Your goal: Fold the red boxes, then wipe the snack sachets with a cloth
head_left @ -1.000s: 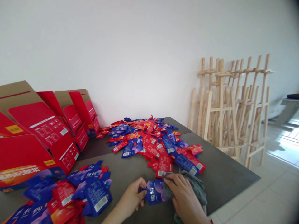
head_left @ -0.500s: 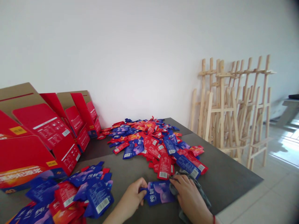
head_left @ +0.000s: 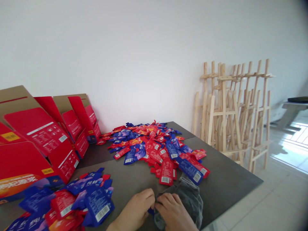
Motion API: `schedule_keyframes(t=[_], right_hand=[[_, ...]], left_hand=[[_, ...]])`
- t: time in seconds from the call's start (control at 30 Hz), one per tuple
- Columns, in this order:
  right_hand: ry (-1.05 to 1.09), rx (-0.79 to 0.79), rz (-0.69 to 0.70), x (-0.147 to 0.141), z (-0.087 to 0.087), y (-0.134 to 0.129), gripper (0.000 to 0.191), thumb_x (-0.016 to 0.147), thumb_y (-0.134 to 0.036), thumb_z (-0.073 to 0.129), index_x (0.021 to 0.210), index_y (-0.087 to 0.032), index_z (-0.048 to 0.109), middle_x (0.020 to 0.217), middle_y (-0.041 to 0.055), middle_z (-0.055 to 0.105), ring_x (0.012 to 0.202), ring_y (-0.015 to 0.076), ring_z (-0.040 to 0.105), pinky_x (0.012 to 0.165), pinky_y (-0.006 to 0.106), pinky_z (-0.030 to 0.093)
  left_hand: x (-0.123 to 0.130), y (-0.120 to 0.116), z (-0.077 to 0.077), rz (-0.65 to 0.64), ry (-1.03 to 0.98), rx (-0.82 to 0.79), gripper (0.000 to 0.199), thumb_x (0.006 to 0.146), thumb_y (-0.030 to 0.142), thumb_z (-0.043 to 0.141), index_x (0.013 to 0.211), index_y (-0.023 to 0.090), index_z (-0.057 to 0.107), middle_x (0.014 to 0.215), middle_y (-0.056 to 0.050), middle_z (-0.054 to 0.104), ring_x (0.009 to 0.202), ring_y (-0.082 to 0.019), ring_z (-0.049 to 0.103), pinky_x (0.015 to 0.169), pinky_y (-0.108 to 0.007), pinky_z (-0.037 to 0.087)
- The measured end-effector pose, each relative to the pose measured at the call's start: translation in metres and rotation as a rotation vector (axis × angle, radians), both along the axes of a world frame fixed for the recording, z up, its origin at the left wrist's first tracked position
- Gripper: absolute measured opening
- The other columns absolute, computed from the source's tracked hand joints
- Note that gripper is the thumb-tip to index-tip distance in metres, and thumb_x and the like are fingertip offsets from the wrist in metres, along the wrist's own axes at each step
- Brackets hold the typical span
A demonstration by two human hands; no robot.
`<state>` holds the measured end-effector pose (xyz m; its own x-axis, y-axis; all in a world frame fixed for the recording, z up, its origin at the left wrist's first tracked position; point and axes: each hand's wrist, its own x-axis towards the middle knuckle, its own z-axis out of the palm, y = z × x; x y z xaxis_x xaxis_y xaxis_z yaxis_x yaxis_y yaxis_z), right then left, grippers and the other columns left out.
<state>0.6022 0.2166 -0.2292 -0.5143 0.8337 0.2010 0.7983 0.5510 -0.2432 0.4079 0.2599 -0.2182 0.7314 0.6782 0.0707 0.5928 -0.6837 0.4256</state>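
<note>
A: Grip status?
B: Left grip (head_left: 138,207) pinching a blue pouch (head_left: 150,211); only a sliver shows under the fingertips. Right grip (head_left: 172,207) closed on a grey cloth (head_left: 192,197), fingers curled into its near-left part.
A: Gap between them?
B: Next to none. Fingertips side by side; can't tell if they touch.
A: Pouch position?
B: Low, between the two grips. Mostly hidden by hands and cloth. Can't tell if it's flat on the worktop (head_left: 226,171) or lifted off.
A: Cloth?
B: Bunched, spreads out to the right of the right grip and ahead of it.
A: What's around?
B: Big heap of red and blue pouches (head_left: 155,154) ahead of both grips. Closest to them: a red pouch (head_left: 166,173), barcode end facing the hands. Smaller pile (head_left: 98,205) left of the left grip, apart from it. Red cartons (head_left: 21,157) farther left, flaps up.
A: Off the worktop?
B: Wooden easels (head_left: 224,115), well beyond the right grip, to its right. Pale wall (head_left: 144,64) straight ahead, behind the heap.
</note>
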Motion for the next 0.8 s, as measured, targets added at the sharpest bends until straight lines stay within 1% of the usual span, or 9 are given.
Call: schedule_keyframes(t=[0.07,0.13,0.33,0.47,0.5,0.57,0.67,0.73,0.8], right_hand=[[-0.041,0.022,0.003,-0.003,-0.007,0.000,0.040,0.076,-0.013,0.052,0.112,-0.027,0.062,0.115,-0.0008,0.066,0.106,0.0204,0.055,0.090,0.031,0.037],[-0.021,0.036,-0.049,0.006,-0.009,0.001,0.042,0.077,-0.012,0.052,0.115,-0.027,0.062,0.115,-0.0001,0.066,0.107,0.0203,0.054,0.091,0.031,0.036],[0.017,-0.026,-0.239,0.052,0.004,0.000,0.052,0.066,-0.005,0.049,0.110,-0.026,0.066,0.113,0.0017,0.066,0.105,0.0216,0.053,0.090,0.034,0.035],[-0.042,0.061,-0.353,0.053,0.004,-0.004,0.041,0.069,-0.006,0.050,0.101,-0.023,0.068,0.107,0.0048,0.067,0.101,0.0247,0.054,0.088,0.037,0.036],[-0.044,0.106,-0.335,0.048,0.000,-0.005,0.040,0.071,-0.007,0.051,0.104,-0.023,0.067,0.108,0.0048,0.067,0.101,0.0246,0.054,0.087,0.036,0.037],[-0.040,0.214,-0.211,0.033,-0.012,-0.006,0.038,0.076,-0.011,0.055,0.111,-0.024,0.064,0.109,0.0029,0.067,0.099,0.0225,0.055,0.084,0.033,0.038],[-0.030,0.384,-0.010,0.011,-0.033,-0.004,0.024,0.085,-0.018,0.056,0.105,-0.027,0.063,0.101,-0.0021,0.070,0.089,0.0187,0.058,0.077,0.030,0.039],[-0.004,0.433,0.024,0.007,-0.042,-0.004,0.020,0.086,-0.020,0.055,0.103,-0.028,0.063,0.100,-0.0033,0.070,0.087,0.0182,0.058,0.076,0.030,0.040],[0.030,0.398,0.016,0.012,-0.042,-0.004,0.025,0.084,-0.021,0.057,0.107,-0.029,0.063,0.104,-0.0024,0.070,0.090,0.0191,0.059,0.078,0.030,0.040]], left_hand=[[0.000,0.001,-0.001,0.000,0.005,-0.004,0.030,0.066,-0.005,0.043,0.080,0.021,0.050,0.092,-0.001,0.056,0.085,-0.015,0.052,0.070,-0.023,0.037],[-0.002,0.002,-0.002,-0.002,-0.008,-0.006,0.029,0.068,-0.004,0.044,0.080,0.022,0.051,0.091,0.000,0.056,0.084,-0.014,0.052,0.070,-0.023,0.036],[-0.005,0.004,-0.001,0.049,-0.012,-0.030,0.031,0.067,-0.004,0.047,0.082,0.022,0.052,0.091,0.001,0.056,0.083,-0.014,0.053,0.068,-0.023,0.034],[-0.004,0.003,0.000,0.059,-0.001,-0.023,0.032,0.065,-0.004,0.047,0.083,0.023,0.051,0.090,0.001,0.056,0.082,-0.014,0.053,0.068,-0.023,0.033],[-0.004,0.003,0.000,0.053,0.000,-0.021,0.032,0.064,-0.004,0.047,0.083,0.022,0.050,0.090,0.001,0.055,0.083,-0.014,0.053,0.067,-0.023,0.033],[-0.004,0.003,0.000,0.045,0.004,-0.014,0.032,0.064,-0.004,0.047,0.082,0.022,0.050,0.089,0.001,0.056,0.083,-0.014,0.052,0.067,-0.023,0.033],[-0.004,0.003,-0.003,0.054,0.009,0.000,0.031,0.065,-0.004,0.046,0.081,0.022,0.050,0.088,0.001,0.056,0.082,-0.014,0.053,0.066,-0.023,0.033],[-0.004,0.003,-0.004,0.053,0.015,0.013,0.030,0.066,-0.004,0.046,0.081,0.022,0.050,0.087,0.001,0.056,0.081,-0.014,0.053,0.066,-0.023,0.033],[-0.004,0.004,-0.004,0.043,0.022,0.026,0.029,0.067,-0.003,0.047,0.080,0.022,0.050,0.087,0.001,0.056,0.080,-0.014,0.052,0.067,-0.024,0.033]])
